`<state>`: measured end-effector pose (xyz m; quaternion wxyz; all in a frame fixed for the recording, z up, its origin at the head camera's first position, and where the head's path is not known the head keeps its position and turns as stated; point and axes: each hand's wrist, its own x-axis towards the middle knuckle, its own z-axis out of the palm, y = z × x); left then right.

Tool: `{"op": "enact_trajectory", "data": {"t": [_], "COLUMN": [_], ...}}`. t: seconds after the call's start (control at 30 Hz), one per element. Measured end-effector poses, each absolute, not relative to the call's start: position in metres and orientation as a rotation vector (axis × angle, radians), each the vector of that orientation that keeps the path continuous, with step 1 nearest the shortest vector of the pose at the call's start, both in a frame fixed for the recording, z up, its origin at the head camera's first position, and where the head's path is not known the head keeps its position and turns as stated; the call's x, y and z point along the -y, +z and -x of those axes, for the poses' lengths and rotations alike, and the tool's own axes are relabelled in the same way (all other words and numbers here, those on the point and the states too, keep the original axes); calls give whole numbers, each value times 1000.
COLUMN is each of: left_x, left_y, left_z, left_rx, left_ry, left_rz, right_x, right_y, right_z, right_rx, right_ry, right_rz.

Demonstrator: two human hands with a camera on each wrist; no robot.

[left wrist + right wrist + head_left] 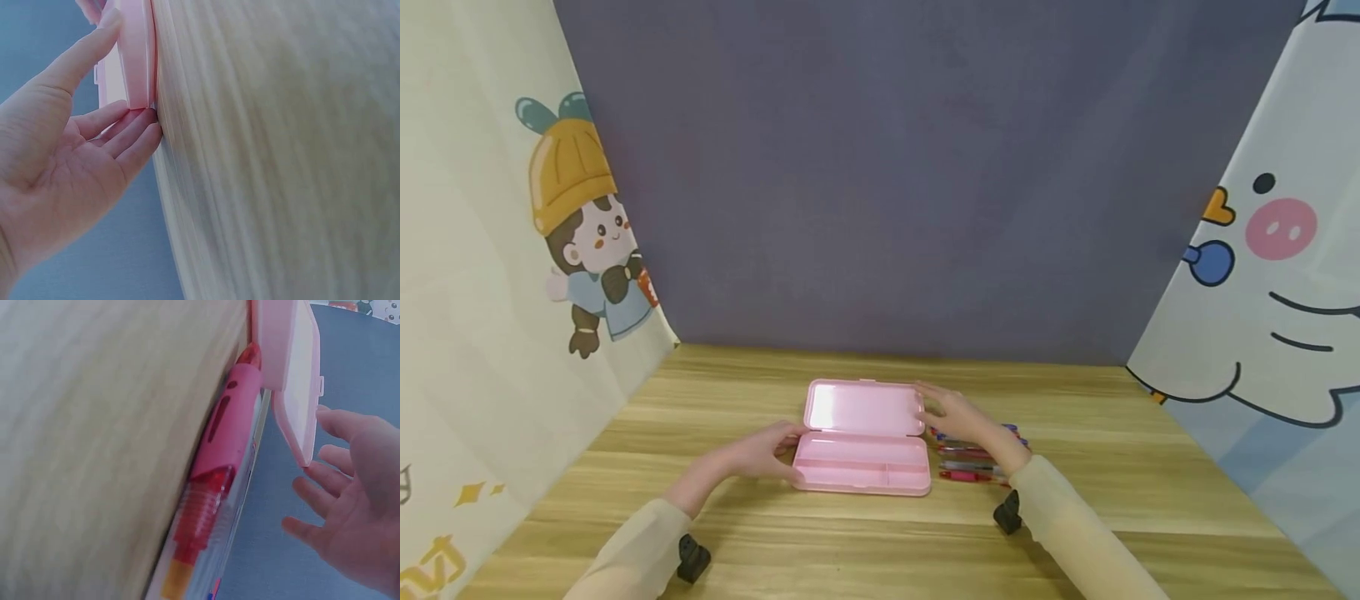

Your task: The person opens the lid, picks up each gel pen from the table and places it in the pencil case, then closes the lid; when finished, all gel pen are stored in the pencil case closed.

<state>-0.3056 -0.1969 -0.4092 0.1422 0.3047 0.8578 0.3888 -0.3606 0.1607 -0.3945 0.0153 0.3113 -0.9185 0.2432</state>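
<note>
Though able to spot yellow lettering (433, 567) beyond the left edge of the tabletop (842, 542), cannot make out its cropped letters. Find the left hand (763, 452) partly open, holding the left end of a pink pencil case (861, 446) between thumb and fingertips. See it open near the tabletop's far edge, with lid (865, 407) folded back and tray (842, 477) split by dividers. At the lid's right edge, find the right hand (958, 414) spread, touching without gripping. Beside the tray's right end, note several pens (966, 452), the nearest pink-gripped.

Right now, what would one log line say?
left fingers: at left end of pink pencil case; right fingers: at right edge of lid; case: open; pens: right of case
</note>
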Motion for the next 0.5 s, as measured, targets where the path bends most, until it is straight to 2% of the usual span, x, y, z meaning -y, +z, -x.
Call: {"op": "enact_trajectory", "data": {"t": [0.5], "left_x": [195], "left_y": [-407], "left_z": [305], "left_rx": [-2559], "left_ry": [1053], "left_rz": [-914], "right_x": [-186], "right_y": [-390], "right_z": [362], "right_rx": [2659], "right_ry": [815], "right_rz": [-949]}}
